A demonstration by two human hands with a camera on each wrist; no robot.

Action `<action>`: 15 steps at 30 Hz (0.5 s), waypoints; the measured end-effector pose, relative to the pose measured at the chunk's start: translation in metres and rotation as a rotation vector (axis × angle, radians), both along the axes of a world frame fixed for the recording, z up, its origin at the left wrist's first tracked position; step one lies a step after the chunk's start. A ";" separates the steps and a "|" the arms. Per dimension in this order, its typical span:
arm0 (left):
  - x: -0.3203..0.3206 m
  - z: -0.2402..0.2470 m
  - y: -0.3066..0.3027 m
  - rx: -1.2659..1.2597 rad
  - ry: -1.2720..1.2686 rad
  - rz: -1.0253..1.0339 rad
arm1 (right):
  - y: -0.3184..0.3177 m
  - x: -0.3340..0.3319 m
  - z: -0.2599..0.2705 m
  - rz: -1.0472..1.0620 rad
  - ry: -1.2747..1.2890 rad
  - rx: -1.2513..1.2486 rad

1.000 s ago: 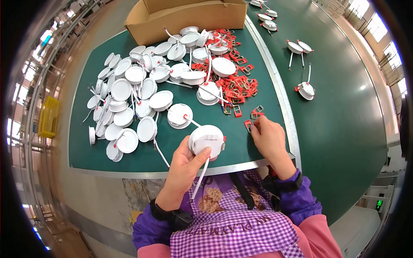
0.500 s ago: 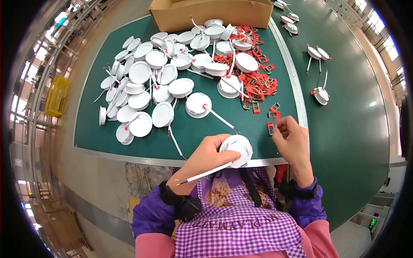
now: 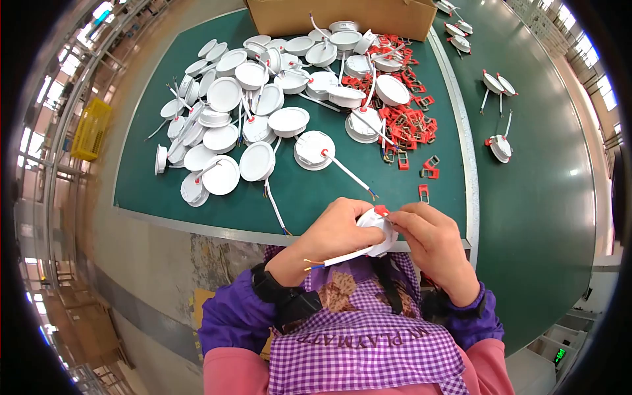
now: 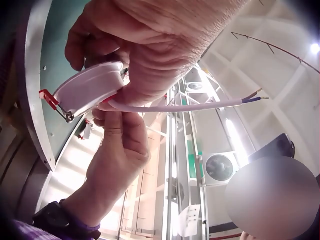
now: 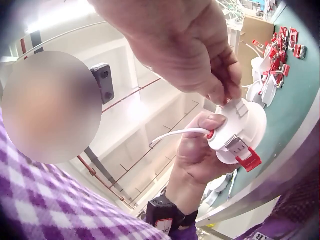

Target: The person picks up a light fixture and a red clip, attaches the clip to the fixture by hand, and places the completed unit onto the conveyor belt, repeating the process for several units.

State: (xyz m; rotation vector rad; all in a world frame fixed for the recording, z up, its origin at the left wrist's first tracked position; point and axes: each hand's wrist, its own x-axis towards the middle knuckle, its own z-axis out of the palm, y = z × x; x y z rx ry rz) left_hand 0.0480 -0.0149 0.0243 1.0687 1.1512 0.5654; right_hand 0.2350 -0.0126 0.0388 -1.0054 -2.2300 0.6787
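My left hand [image 3: 342, 230] grips a white round downlight [image 3: 378, 240] over the table's front edge, thumb on its back. Its white cable [image 4: 175, 106] hangs free with bare wire ends. A red spring clip [image 5: 248, 159] sits on the downlight's rim, its metal spring showing in the right wrist view. Beside a raised bracket [image 5: 242, 107] on the downlight's back, my right hand [image 3: 431, 240] pinches with thumb and fingers. The small part between those fingertips is mostly hidden, so I cannot tell what it is.
Many white downlights [image 3: 224, 94] are heaped on the green table [image 3: 329, 210]. Red spring clips [image 3: 408, 128] lie piled at their right, with several loose ones nearer. A cardboard box [image 3: 342, 16] stands behind. Several downlights [image 3: 500, 150] lie on the green surface to the right.
My right hand has moved from the loose red clips to the downlight. My left hand has shifted right and turned the downlight, its cable swinging left. The head view has shifted too.
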 end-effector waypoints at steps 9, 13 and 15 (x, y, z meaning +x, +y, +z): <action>0.006 -0.015 -0.003 0.029 0.047 -0.048 | 0.001 0.003 0.014 0.171 -0.206 0.117; 0.003 -0.022 0.000 0.270 0.093 -0.102 | 0.001 0.003 0.006 0.192 -0.188 0.148; 0.001 -0.017 0.001 0.260 0.064 -0.136 | 0.000 0.004 0.008 0.117 -0.102 0.000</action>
